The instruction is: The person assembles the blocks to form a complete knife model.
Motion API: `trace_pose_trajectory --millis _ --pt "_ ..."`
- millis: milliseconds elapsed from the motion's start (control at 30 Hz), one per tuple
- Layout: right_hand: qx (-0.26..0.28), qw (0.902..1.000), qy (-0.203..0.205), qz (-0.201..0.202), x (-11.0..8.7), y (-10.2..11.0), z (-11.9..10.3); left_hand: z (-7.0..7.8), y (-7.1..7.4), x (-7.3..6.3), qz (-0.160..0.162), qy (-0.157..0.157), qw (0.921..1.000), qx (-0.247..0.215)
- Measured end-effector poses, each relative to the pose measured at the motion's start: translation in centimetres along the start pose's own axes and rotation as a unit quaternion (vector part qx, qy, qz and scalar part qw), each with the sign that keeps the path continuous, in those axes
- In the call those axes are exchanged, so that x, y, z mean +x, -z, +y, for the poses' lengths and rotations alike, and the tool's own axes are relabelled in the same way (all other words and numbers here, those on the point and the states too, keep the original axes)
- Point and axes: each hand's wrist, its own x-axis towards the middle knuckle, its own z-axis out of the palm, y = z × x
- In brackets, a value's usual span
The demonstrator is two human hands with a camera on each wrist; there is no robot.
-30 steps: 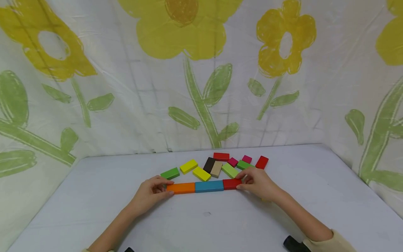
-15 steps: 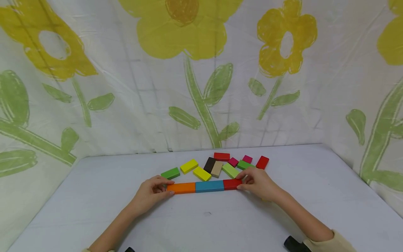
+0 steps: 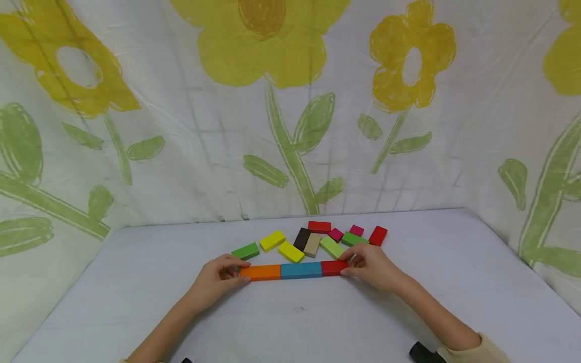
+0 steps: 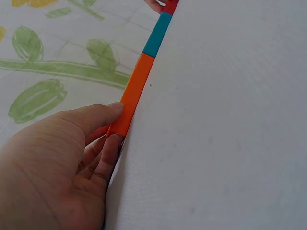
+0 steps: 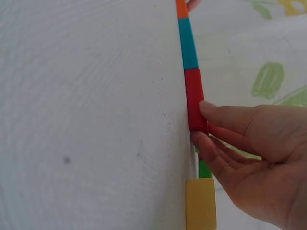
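Observation:
An orange block (image 3: 265, 273), a blue block (image 3: 301, 270) and a red block (image 3: 333, 267) lie end to end in one straight row on the white table. At the row's left end my left hand (image 3: 215, 279) pinches the orange block between thumb and fingers. My right hand (image 3: 373, 267) pinches the red block at the opposite end. In the left wrist view, the thumb lies along the orange block's (image 4: 133, 98) side. The right wrist view has the thumb and fingers at the end of the red block (image 5: 194, 98). No hand touches the blue block.
Behind the row lie several loose blocks, among them a green block (image 3: 245, 251), a yellow block (image 3: 291, 251), a dark brown block (image 3: 301, 239) and a light green block (image 3: 332, 247). A tan-yellow block (image 5: 200, 203) sits near my right hand. A flower-painted sheet (image 3: 204, 186) hangs behind.

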Motion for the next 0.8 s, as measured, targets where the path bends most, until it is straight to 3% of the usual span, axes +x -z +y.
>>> trace_pose_trajectory --millis 367,800 --pt "-0.002 1.0 0.002 -0.002 -0.04 0.13 0.02 -0.25 -0.05 0.03 0.002 0.008 0.9997 0.021" --pt "0.003 0.9999 0.002 -0.016 0.02 0.47 -0.02 -0.19 0.06 0.02 0.002 0.003 1.0 0.009"
